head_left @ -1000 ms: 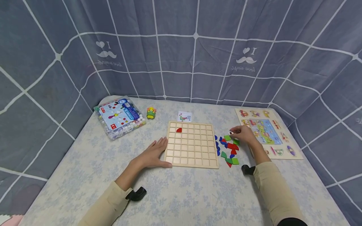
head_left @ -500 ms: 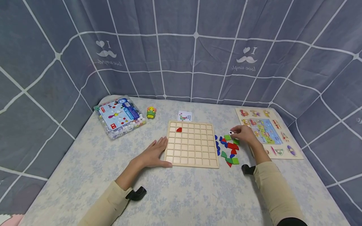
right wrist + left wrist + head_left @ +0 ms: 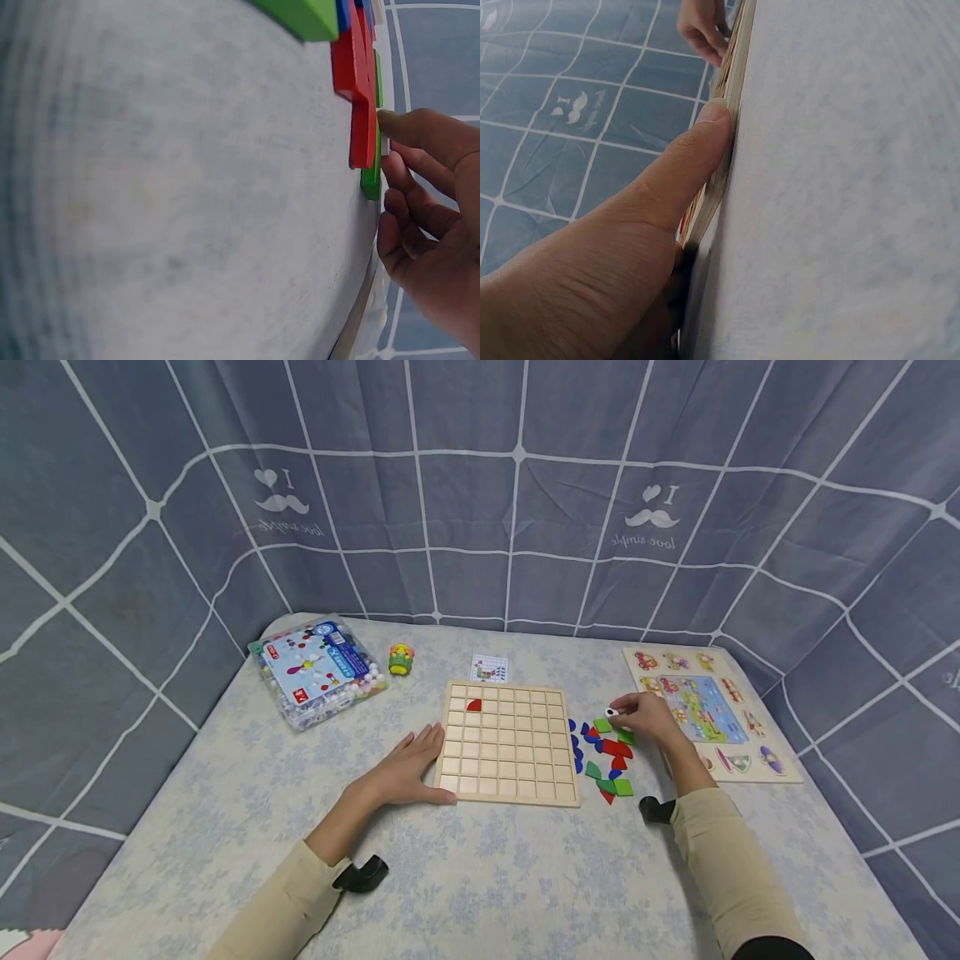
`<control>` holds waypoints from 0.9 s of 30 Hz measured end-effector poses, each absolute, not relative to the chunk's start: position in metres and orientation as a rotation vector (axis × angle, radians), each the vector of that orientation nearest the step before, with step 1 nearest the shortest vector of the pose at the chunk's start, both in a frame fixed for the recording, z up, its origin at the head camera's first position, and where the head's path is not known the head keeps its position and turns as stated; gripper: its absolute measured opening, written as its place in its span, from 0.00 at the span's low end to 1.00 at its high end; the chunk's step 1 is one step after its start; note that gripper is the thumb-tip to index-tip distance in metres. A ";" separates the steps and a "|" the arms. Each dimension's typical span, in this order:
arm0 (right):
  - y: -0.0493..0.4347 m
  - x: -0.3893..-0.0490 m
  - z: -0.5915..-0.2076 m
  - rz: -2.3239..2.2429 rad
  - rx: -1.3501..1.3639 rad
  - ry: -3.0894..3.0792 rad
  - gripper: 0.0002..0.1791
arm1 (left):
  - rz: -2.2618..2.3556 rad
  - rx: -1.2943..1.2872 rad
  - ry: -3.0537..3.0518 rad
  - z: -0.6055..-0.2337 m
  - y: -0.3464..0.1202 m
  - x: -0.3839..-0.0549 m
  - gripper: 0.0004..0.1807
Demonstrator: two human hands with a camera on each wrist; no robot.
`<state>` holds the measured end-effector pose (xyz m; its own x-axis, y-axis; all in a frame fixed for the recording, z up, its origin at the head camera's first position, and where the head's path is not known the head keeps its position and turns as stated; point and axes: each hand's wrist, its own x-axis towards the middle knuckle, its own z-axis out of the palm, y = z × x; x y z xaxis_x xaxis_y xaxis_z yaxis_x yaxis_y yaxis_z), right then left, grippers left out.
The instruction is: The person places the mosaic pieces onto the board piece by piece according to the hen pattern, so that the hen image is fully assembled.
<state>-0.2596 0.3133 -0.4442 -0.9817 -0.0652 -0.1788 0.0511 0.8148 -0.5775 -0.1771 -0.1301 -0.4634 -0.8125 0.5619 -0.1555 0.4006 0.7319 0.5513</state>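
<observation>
From where I stood, the right hand had its grip pinched on a white piece with a dark spot, held between thumb and fingers just beyond a green piece, at the far end of the loose pieces. The fingers hid much of it, so I couldn't tell whether it was clear of the worktop.

The left hand grasped nothing. Its fingers lay stretched out by the left edge of the board, the thumb against the near corner. One red piece sat in a cell towards the board's far left, and a card lay just past the far edge.

The white piece looked the likeliest trouble to me: small and held by the fingertips, it could have slipped if the pinch loosened, and dropped among the others. The hand was low and close to its neighbours, so a sideways drag might have scattered them. The blue pieces lay right beside the board; a hard shove from the left thumb could have slid it into them and jolted the red one from its cell. The right forearm also crossed a corner of the puzzle, where a dipped wrist could have nudged it.
</observation>
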 end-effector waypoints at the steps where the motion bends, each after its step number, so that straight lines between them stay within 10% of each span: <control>1: 0.313 -0.260 -0.444 -0.897 -0.019 2.818 0.20 | 0.731 0.750 2.622 -0.463 -0.130 -0.177 0.65; 27: 0.275 -0.258 -0.434 -0.948 -0.115 2.869 0.21 | 0.737 0.741 2.612 -0.462 -0.130 -0.176 0.65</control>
